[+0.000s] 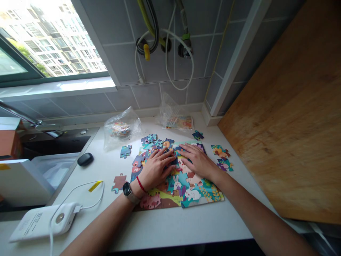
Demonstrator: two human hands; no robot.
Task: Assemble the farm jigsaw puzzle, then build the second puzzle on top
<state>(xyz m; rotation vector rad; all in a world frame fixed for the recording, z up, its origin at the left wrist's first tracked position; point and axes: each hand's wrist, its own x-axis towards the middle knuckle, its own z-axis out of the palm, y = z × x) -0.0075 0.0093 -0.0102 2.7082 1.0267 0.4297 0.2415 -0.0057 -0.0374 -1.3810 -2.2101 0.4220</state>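
Starting at the near edge of the counter (pixel 149 231), the puzzle (pixel 177 181) lies flat in front of the person, and its near side looks the most finished. Rabbits, leaves and a pink animal read there as joined pictures, although the left and right parts do not quite line up along the front edge.

Over the middle lie both hands, palms down. The left hand (pixel 158 167) has its fingers loosely spread and slightly bent over the pieces; nothing is seen gripped, and I cannot tell whether a piece sits under the palm. The right hand (pixel 197 160) is flatter, its fingers extended towards the left one and resting on the puzzle, with no piece seen held.

Work appears to remain on the far left, where a jumble of pieces (pixel 150 139) lies overlapping on the puzzle. How much of the middle is joined is hidden by the hands. Off to the left lie a brown piece (pixel 119 182) and, farther away, a blue piece (pixel 125 151), both apart from the rest. On the right are a few loose pieces (pixel 220 151), with a dark piece (pixel 198 135) beyond. Farthest back, a clear bag (pixel 121 128) holds what look like more pieces, unused so far.
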